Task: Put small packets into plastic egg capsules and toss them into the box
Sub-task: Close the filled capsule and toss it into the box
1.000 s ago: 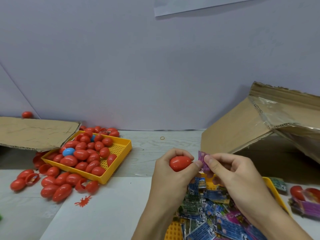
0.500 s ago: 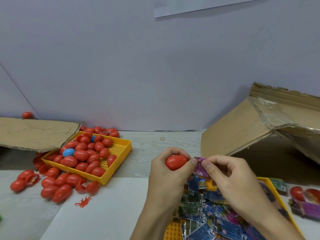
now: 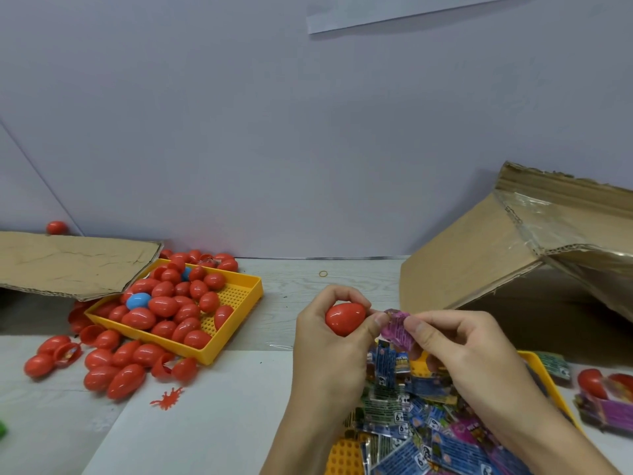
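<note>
Head view, lower centre of the frame: a person's left hand (image 3: pixel 329 341) curls its grip round a closed red egg capsule (image 3: pixel 345 318), while the right hand (image 3: pixel 459 351) pinches a crumpled purple packet (image 3: pixel 397 329) between thumb and forefinger just beside the capsule; both forearms are cut off by the bottom edge. Whether packet and capsule touch cannot be told, as the left thumb covers the gap. Beneath the hands lies a heap of small packets (image 3: pixel 428 440), mostly blue and purple, their print too small to read, filling a yellow tray (image 3: pixel 544 378) that is largely hidden by the wrists and cropped at the bottom. At right a cardboard box (image 3: pixel 479 255) lies tipped on the worktop (image 3: pixel 301 289), its taped flap running out of the right edge and its inside in shadow. At left a second yellow tray (image 3: pixel 236 317) holds a pile of red capsules (image 3: pixel 164 305) with one blue capsule (image 3: pixel 138 301) among them; more red capsules (image 3: pixel 113 368), some open halves, spill onto the worktop before it. A cardboard sheet (image 3: pixel 72 265) overlaps that tray's far corner. At the far right edge, partly cropped, sit red capsule halves (image 3: pixel 592 383) and purple packets (image 3: pixel 613 411). A small rubber band (image 3: pixel 323 273) lies near the wall.
</note>
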Motion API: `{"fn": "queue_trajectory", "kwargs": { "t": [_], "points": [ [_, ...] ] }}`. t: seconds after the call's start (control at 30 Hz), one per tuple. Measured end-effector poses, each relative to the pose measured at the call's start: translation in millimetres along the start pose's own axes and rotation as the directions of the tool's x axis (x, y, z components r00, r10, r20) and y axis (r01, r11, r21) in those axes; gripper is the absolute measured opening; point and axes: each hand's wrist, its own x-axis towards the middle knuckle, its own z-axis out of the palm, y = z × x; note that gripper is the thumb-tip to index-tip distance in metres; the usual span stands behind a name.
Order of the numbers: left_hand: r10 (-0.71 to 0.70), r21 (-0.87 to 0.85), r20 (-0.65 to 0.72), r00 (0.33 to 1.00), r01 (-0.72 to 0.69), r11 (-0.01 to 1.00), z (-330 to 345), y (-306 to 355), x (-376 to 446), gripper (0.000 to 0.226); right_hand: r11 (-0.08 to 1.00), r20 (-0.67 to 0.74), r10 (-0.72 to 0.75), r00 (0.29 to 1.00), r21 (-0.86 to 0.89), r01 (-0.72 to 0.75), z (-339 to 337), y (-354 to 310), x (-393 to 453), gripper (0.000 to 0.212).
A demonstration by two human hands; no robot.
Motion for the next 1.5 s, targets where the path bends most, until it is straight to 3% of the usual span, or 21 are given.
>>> {"fn": "queue_trajectory", "kwargs": {
  "t": [0.33,0.63,0.77,0.97,1.17,1.33,1.5],
  "points": [
    [0.141,0.2,-0.043,0.989,-0.13,0.971,2.6,-4.0,1.7,0.023,0.999,-0.136,0.045,0.99,0.023,-0.042,-1.4,2.2,1.1,0.013],
    [0.214,0.229,-0.021,0.977,-0.204,0.952,5.3,-7.8,2.2,0.024,0.993,-0.098,0.071,0.993,0.105,-0.061,2.0,3.0,0.0,0.041],
    [0.207,0.225,-0.002,0.978,-0.202,0.953,5.3,-8.0,1.3,0.024,0.988,-0.122,0.071,0.99,0.144,-0.053,0.3,8.5,2.5,0.036],
    [0.244,0.209,-0.011,0.97,-0.236,0.949,3.4,-7.4,3.0,0.025,0.911,0.091,0.101,0.991,0.391,-0.129,-3.2,6.2,4.8,0.036],
    [0.323,0.209,-0.041,0.945,-0.308,0.928,3.6,-8.4,3.1,0.025,0.887,0.125,0.255,0.959,0.364,-0.283,-1.6,10.6,7.0,0.029],
    [0.387,0.254,0.026,0.922,-0.38,0.889,5.1,-9.4,1.3,0.027,0.892,0.132,0.326,0.936,0.285,-0.351,-4.1,12.2,7.4,0.026],
    [0.424,0.283,0.079,0.902,-0.428,0.858,5.3,-10.7,0.5,0.023,0.864,0.153,0.405,0.902,0.261,-0.432,-2.4,11.0,7.6,0.041]
  ]
}}
